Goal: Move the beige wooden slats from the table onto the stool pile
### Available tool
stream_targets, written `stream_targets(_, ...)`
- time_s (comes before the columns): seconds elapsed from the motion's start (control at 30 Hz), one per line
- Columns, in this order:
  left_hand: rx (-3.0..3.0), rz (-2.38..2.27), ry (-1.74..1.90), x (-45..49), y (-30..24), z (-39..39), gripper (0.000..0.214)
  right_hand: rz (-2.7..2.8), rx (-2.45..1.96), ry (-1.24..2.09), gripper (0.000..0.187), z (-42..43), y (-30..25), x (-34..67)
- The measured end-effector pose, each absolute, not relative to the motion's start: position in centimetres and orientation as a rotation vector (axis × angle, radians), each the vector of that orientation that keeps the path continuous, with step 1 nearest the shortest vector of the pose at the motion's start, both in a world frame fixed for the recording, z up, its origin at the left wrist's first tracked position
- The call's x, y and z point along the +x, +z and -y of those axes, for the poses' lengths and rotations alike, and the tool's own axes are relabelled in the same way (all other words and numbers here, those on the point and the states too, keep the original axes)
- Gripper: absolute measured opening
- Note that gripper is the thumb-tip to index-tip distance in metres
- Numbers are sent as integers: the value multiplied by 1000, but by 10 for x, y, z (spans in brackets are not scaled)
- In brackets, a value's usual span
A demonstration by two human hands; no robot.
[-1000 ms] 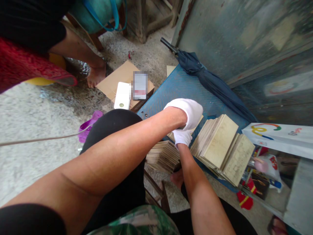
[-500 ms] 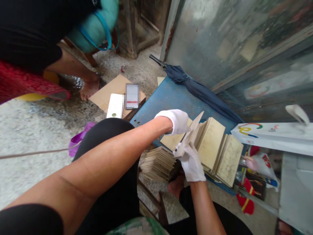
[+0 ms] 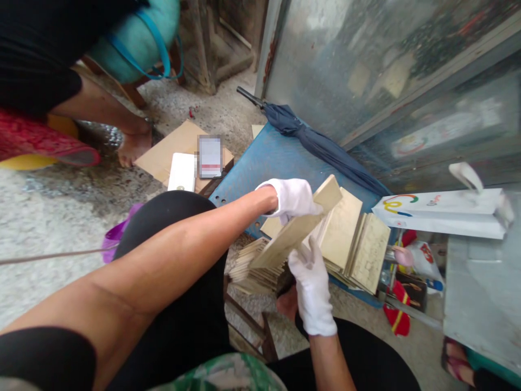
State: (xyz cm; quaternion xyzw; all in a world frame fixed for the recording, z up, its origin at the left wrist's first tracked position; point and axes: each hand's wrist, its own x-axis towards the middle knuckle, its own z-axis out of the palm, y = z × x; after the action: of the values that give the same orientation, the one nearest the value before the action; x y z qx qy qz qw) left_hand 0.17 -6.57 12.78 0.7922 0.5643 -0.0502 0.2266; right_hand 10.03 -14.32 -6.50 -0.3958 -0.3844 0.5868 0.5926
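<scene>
In a white glove, my left hand [image 3: 293,200] grips a thin pale rectangular board [image 3: 295,231] by its upper part, its fingers partly hidden. The board slants down toward the lower left. Just below it is my right hand [image 3: 312,288], also gloved in white, with thumb and fingers apart and nothing visibly held. Beside the board, similar boards [image 3: 344,225] lean in a row on a blue surface [image 3: 252,168], with more boards [image 3: 372,252] at the right end. Lower down, another stack of boards [image 3: 250,271] is partly covered by the held one.
A folded dark umbrella [image 3: 313,138] lies along the back of the blue surface. A white paper bag [image 3: 443,212] is at the right. Cardboard [image 3: 166,149] with a white box [image 3: 182,172] lies on the floor. Another person's bare foot [image 3: 136,144] is at the left.
The board has turned in my left hand and now shows its broad face, extending over the lower stack. My right hand has come away from it and opened. The view has shifted slightly.
</scene>
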Motion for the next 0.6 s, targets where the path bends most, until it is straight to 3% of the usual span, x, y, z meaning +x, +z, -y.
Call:
stream_targets(0.3,2368,-1100,-330,14,112,84,52,713,-1032,1044,45,141,-47,201)
stream_targets(0.6,2522,-858,-474,32,89,100,47,976,-1316,978,41,182,-57,234)
